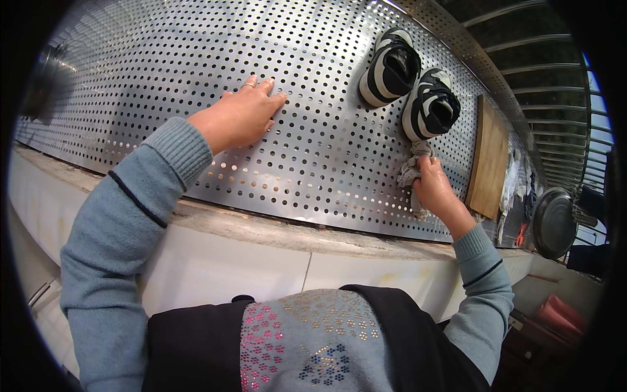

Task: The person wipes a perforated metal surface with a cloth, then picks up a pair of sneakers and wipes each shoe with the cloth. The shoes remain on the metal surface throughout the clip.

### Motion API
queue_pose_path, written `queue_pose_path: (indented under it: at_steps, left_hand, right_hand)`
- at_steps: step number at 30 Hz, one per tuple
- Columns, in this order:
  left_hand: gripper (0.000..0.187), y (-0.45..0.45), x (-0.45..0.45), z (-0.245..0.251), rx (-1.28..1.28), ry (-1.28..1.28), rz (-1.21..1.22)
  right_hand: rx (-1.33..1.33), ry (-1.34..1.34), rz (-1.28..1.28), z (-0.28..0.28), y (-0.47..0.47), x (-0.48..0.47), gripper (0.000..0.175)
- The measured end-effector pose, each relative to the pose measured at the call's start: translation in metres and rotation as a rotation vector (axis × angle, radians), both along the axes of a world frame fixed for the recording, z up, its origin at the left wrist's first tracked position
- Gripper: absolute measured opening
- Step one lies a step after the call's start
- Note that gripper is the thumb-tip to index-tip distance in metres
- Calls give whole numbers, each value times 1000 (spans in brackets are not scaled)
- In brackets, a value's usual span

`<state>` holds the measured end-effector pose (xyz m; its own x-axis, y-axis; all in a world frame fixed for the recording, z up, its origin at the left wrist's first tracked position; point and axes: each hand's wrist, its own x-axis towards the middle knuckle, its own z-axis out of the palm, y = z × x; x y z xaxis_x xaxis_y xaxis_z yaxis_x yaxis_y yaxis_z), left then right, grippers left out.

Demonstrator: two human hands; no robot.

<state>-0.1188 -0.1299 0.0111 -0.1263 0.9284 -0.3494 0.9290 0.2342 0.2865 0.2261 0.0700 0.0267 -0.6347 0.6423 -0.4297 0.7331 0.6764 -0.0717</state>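
My left hand (240,112), with a ring on one finger, rests with fingers apart on a perforated metal sheet (313,132) and holds nothing. To the right, my right hand (435,185) grips a crumpled grey cloth (410,171), which lies against the sheet. Just beyond the cloth stands a black and white sneaker (431,108). Its mate, another black and white sneaker (391,68), is up and to the left of it, both with their openings facing up.
Right of the shoes lies a wooden board (488,157). Past it are white cloths (510,183), a red item (521,235) and a round metal lid or pan (554,223). Metal bars (553,89) line the far right. A tiled ledge (235,259) runs along the front.
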Motion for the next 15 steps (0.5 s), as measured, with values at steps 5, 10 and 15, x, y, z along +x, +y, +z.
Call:
queue_pose_path:
  at_steps: [5, 10, 15]
  left_hand:
    - [49, -6, -8, -5, 25, -35, 6]
    - [51, -8, -11, -8, 113, -64, 11]
    - [50, -4, -13, 9, -82, -96, 72]
  right_hand:
    - [-142, 233, 246, -13, -58, -90, 40]
    - [-233, 471, 780, -15, -106, -143, 40]
    - [-196, 301, 539, 5, -61, -109, 49]
